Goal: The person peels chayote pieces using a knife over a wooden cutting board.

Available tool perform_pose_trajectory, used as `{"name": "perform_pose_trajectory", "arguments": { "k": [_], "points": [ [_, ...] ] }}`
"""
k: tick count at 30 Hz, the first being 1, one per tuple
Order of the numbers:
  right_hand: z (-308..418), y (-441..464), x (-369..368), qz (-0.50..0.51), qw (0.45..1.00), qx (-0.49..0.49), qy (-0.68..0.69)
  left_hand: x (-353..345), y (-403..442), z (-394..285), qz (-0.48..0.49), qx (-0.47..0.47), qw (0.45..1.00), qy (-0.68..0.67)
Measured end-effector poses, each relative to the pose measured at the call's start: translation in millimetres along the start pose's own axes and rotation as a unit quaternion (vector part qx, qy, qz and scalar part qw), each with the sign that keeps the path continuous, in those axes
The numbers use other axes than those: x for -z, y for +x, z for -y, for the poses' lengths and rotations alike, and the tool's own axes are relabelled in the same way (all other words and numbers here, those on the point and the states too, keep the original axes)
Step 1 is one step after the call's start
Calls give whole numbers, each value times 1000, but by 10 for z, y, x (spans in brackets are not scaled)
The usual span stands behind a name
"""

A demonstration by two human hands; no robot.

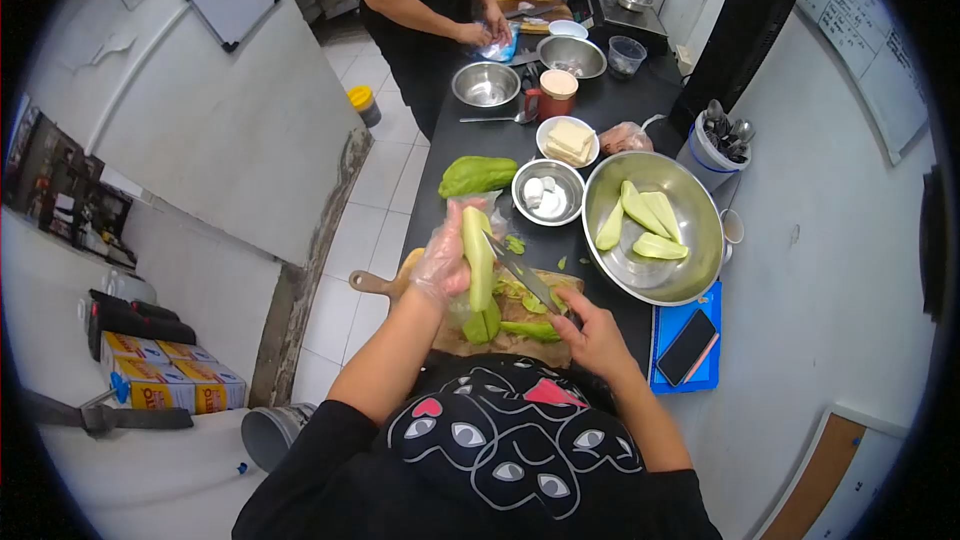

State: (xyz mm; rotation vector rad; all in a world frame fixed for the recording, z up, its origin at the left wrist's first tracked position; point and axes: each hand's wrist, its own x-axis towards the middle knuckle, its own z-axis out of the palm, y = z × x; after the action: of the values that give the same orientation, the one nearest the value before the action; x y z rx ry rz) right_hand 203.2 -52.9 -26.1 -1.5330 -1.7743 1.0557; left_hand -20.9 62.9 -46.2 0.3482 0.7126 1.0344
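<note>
My left hand (447, 258), in a clear plastic glove, holds a long peeled piece of chayote (479, 265) upright over a wooden cutting board (450, 338). My right hand (592, 333) is closed around the handle of a knife (530, 283). Its blade tip points up and left, close to the chayote's right side; I cannot tell if it touches. Green peelings (535, 298) are scattered over the board. An unpeeled chayote (478, 176) lies beyond my left hand. Several peeled pieces (640, 208) rest in the large steel bowl (660, 292) on the right.
A small steel bowl (526, 212) holds white pieces, and a white bowl (543, 144) holds pale yellow blocks. Farther back are a red mug (556, 102) and steel bowls (486, 86). A co-worker (408, 0) handles a plastic packet. A phone (686, 348) lies on blue folders, right.
</note>
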Motion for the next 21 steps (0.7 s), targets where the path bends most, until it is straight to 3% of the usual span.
{"name": "perform_pose_trajectory", "arguments": {
  "k": [2,5,8,11,17,21],
  "points": [
    [-30,-123,-34,23,1000,7,-2,-32,-44,-90,38,-3,999,-38],
    [11,-197,-56,-22,990,84,-109,-14,40,-113,10,23,994,-109],
    [-8,-202,-97,-13,986,54,-160,110,116,-90,-30,80,991,-105],
    [2,-202,-141,-44,983,74,-163,48,68,-62,-58,92,983,-146],
    [12,-212,-143,-59,981,74,-170,-58,-20,-2,-39,63,994,-80],
    [-40,-208,-152,-70,979,78,-176,-45,-2,57,-23,66,991,-113]
  ]
}}
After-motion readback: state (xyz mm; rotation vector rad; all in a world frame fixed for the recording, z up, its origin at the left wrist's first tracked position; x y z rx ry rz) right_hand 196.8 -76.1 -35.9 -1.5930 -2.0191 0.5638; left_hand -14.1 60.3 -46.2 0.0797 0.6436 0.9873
